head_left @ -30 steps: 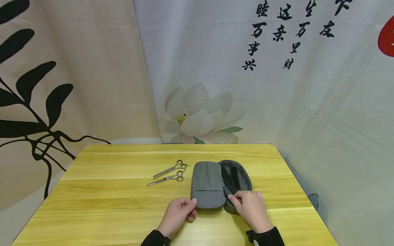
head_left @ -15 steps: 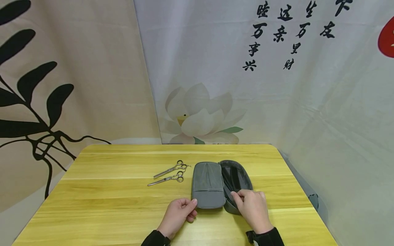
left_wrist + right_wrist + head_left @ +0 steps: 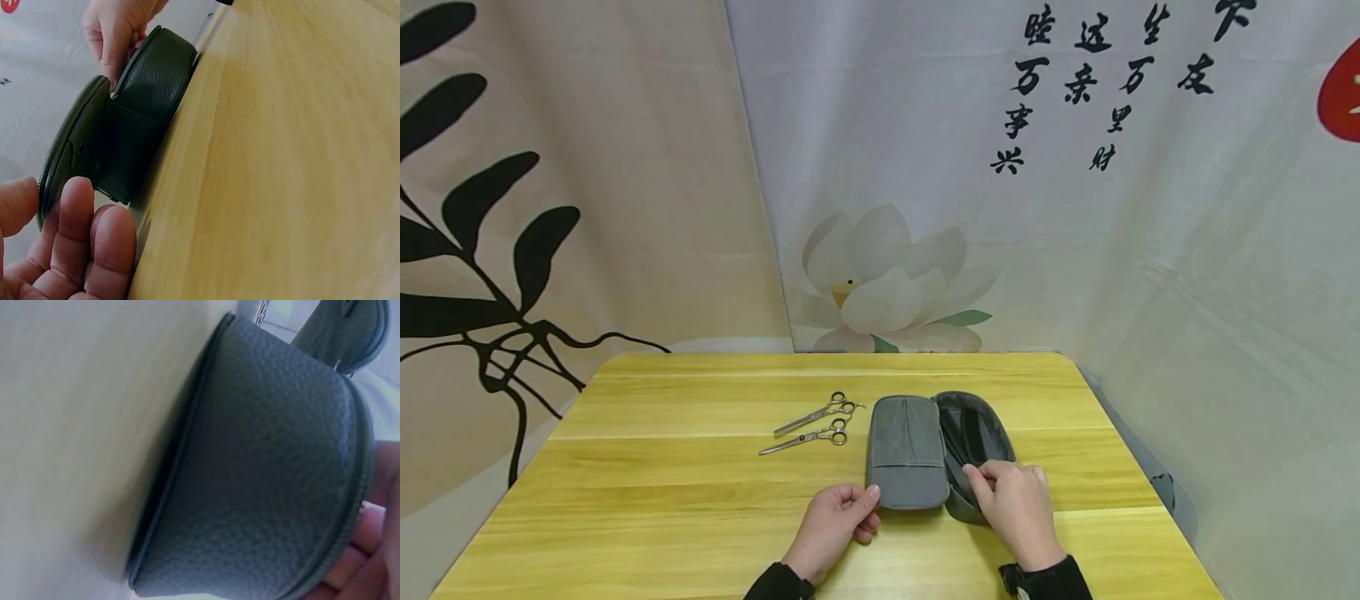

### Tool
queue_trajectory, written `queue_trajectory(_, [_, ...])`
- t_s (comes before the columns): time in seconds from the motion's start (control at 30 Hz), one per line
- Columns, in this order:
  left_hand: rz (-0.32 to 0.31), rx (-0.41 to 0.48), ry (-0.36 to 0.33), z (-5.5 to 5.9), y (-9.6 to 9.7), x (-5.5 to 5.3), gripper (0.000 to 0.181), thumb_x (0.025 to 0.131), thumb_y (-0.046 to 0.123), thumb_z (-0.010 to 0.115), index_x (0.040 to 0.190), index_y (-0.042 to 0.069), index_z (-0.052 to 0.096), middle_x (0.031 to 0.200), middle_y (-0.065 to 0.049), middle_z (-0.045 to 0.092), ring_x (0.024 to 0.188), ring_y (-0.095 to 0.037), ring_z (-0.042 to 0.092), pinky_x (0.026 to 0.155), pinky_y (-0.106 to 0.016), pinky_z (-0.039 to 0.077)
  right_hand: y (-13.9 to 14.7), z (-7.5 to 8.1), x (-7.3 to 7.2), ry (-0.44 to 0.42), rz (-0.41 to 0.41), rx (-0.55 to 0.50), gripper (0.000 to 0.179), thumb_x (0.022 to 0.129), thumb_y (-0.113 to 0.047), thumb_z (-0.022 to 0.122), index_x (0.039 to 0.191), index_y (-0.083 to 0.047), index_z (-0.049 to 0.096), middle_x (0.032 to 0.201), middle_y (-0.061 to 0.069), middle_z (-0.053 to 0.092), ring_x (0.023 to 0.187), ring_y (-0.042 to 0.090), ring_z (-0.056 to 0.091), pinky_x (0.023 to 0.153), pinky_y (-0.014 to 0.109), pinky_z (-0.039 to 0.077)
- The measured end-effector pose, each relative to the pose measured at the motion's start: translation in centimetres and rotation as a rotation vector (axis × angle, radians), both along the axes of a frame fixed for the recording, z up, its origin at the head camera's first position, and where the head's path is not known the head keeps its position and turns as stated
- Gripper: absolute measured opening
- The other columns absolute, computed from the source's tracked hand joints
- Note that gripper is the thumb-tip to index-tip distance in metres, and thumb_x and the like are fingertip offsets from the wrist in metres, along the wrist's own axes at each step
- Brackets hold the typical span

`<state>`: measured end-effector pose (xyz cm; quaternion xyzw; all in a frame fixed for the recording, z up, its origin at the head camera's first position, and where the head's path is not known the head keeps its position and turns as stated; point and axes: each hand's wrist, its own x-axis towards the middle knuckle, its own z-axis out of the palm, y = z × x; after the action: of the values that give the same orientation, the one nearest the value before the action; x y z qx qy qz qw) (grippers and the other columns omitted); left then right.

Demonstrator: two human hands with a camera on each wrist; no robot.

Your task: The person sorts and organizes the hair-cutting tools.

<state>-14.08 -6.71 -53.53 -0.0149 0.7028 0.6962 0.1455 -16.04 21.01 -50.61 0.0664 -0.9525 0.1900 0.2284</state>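
Case (image 3: 275, 462) unzipped, two scissors (image 3: 806, 437) out, flap (image 3: 907, 454) not closed yet. Left hand (image 3: 831, 525) pinches flap edge, can't tell what right hand's (image 3: 1018, 510) fingers grip.

red emblem (image 3: 1341, 92) cut off, right hand (image 3: 1017, 510) partly hiding open case (image 3: 910, 454)

Room to pass lies along the left and right sides of the desk (image 3: 647, 492) — between them, two pairs of scissors (image 3: 803, 437), the open grey case (image 3: 908, 450), left hand (image 3: 835, 523) and right hand (image 3: 1018, 512) block the way.
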Motion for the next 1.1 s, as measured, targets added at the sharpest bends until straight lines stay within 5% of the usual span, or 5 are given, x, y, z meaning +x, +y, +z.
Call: queue_trajectory(1.1, [-0.011, 0.049, -0.039, 0.05, -0.94, -0.57, 0.047, 0.109, 0.041, 0.063, 0.104, -0.006, 0.069, 0.083, -0.003, 0.072, 0.072, -0.014, 0.07, 0.069, -0.029, 0.064, -0.13, 0.03, 0.17, 0.143, 0.03, -0.019, 0.043, 0.088, -0.022, 0.089, 0.06, -0.026, 0.057, 0.054, -0.017, 0.044, 0.055, -0.001, 0.042, 0.07, 0.03, 0.028])
